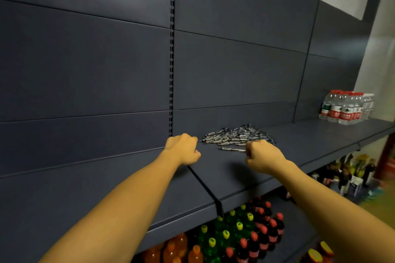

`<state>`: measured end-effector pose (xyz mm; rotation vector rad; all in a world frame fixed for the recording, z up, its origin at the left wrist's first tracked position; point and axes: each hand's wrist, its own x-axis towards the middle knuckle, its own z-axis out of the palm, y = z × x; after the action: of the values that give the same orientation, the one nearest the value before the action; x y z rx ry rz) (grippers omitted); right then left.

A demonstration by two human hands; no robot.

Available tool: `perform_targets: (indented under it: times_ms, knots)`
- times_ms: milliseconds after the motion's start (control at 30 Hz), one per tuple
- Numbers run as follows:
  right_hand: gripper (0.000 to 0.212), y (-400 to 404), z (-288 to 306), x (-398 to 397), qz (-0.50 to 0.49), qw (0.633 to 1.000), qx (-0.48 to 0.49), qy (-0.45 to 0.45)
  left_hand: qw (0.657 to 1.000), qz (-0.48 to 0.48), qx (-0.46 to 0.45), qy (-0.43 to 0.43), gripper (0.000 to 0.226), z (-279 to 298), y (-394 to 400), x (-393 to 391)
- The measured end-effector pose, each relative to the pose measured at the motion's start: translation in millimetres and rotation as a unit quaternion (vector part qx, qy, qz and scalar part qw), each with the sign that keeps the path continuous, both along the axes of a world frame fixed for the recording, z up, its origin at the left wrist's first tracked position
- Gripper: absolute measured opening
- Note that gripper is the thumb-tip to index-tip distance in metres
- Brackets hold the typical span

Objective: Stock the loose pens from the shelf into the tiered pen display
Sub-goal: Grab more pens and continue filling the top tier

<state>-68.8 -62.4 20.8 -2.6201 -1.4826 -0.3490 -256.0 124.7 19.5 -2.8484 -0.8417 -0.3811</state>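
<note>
I have not started: my left hand [185, 149] and right hand [261, 157] are empty fists near the pens [237, 135], all piled on the shelf [310, 141].

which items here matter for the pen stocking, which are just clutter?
Job:
pile of loose pens
single pen nearest right hand
left hand
shelf

Clutter:
water bottles
soda bottles below

Tiered display not in view.

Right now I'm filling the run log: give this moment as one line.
stage: reaching | pens: heaped on shelf | left hand: curled, empty | right hand: curled near pens | display: unseen
</note>
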Motion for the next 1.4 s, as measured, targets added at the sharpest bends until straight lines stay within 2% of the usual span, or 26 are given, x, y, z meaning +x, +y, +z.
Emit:
perform_targets:
  times_ms: [500, 733, 867, 933, 1200, 1400]
  knots:
    - [0.012, 59.8, 18.6, 177.5, -0.004, 1.0, 0.004, -0.03, 0.998, -0.048, -0.036, 0.009, 0.03, 2.0, 54.6, 179.0]
    - [0.009, 76.2, 8.9, 243.2, 0.0, 1.0, 0.007, -0.011, 0.989, -0.106, -0.016, 0.106, 0.067, -11.1, 56.2, 230.4]
    - [0.014, 87.8, 4.6, 277.7, 0.023, 1.0, 0.005, 0.001, 0.983, -0.085, -0.033, 0.16, 0.095, -18.9, 52.8, 253.7]
    - [0.014, 94.2, 5.3, 294.4, 0.044, 0.999, 0.005, 0.005, 0.982, -0.062, -0.053, 0.168, 0.102, -19.2, 49.6, 265.4]
    - [0.005, 113.6, 12.4, 352.3, 0.156, 0.988, 0.012, 0.002, 0.982, 0.021, -0.107, 0.156, 0.101, -12.5, 32.6, 305.1]
    - [0.005, 119.6, 15.4, 382.3, 0.206, 0.978, 0.019, 0.01, 0.995, -0.018, -0.084, 0.059, 0.082, -9.4, 12.7, 334.5]
